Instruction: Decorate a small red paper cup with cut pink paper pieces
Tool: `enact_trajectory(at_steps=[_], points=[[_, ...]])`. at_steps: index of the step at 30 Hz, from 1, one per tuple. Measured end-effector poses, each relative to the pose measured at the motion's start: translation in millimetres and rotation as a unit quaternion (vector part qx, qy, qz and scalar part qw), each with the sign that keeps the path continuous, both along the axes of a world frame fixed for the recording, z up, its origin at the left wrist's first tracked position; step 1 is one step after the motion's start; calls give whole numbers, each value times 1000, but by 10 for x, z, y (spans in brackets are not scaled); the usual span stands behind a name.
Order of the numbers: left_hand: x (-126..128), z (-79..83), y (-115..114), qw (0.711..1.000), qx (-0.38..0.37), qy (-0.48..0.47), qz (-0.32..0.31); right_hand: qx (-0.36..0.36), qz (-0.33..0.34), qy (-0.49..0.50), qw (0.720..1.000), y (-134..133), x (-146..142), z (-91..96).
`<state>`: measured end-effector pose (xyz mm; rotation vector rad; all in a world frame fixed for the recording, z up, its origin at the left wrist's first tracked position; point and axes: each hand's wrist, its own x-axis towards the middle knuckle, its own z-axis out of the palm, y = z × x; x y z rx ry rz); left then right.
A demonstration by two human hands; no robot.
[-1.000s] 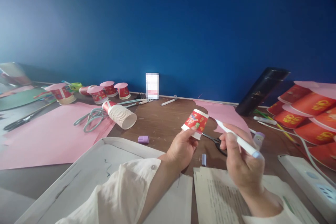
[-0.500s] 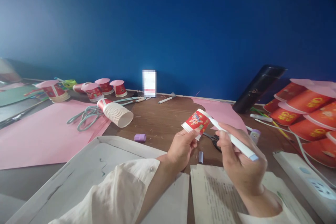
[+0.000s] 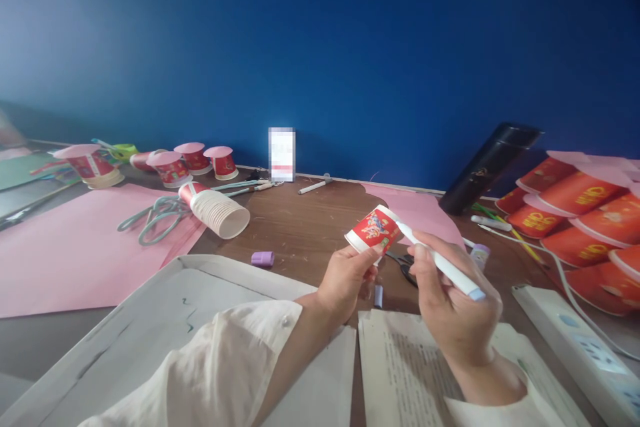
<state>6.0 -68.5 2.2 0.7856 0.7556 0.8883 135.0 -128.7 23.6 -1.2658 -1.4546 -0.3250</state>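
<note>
My left hand (image 3: pixel 346 280) is closed round a small red paper cup (image 3: pixel 374 229), held tilted above the brown table (image 3: pixel 300 227). My right hand (image 3: pixel 453 303) grips a white marker (image 3: pixel 440 261) with a light blue end. The marker's tip rests against the cup's upper right side. Black scissors (image 3: pixel 403 265) lie on the table just beneath the cup. A small blue cap (image 3: pixel 379 295) lies between my two hands.
Pink paper (image 3: pixel 75 247) covers the left, with a stack of cups (image 3: pixel 215 210) lying on its side, cord (image 3: pixel 150 217) and upturned red cups (image 3: pixel 193 159). A black flask (image 3: pixel 487 165), red cups (image 3: pixel 580 203) and a power strip (image 3: pixel 575 340) sit right. A printed page (image 3: pixel 405 373) lies near me.
The marker tip moved left and came to rest against the cup. The cup has tilted further. My view has shifted slightly, so the table items sit a little more to the left.
</note>
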Motion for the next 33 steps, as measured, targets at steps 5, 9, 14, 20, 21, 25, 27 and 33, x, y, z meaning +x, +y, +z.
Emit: enact_trajectory(at_steps=[5, 9, 14, 20, 21, 25, 27, 33], points=[[-9, -14, 1, 1000, -10, 4, -21, 13, -7, -7, 1000, 10, 19, -23], [-14, -16, -1, 1000, -2, 3, -17, 14, -12, -20, 1000, 15, 24, -19], [-14, -16, -3, 1000, -3, 14, -20, 14, -18, -26, 999, 20, 16, -4], [-12, -30, 3, 1000, 6, 18, -20, 8, -27, -32, 999, 24, 21, -17], [-13, -29, 3, 1000, 4, 19, -22, 8, -30, -32, 999, 24, 21, -19], [-13, -19, 0, 1000, 4, 22, -17, 3, -33, -31, 999, 23, 15, -20], [-13, -15, -2, 1000, 1, 16, -20, 4, -33, -31, 999, 24, 12, -18], [-17, -4, -12, 1000, 1, 4, -24, 5, -26, -35, 999, 25, 11, -25]])
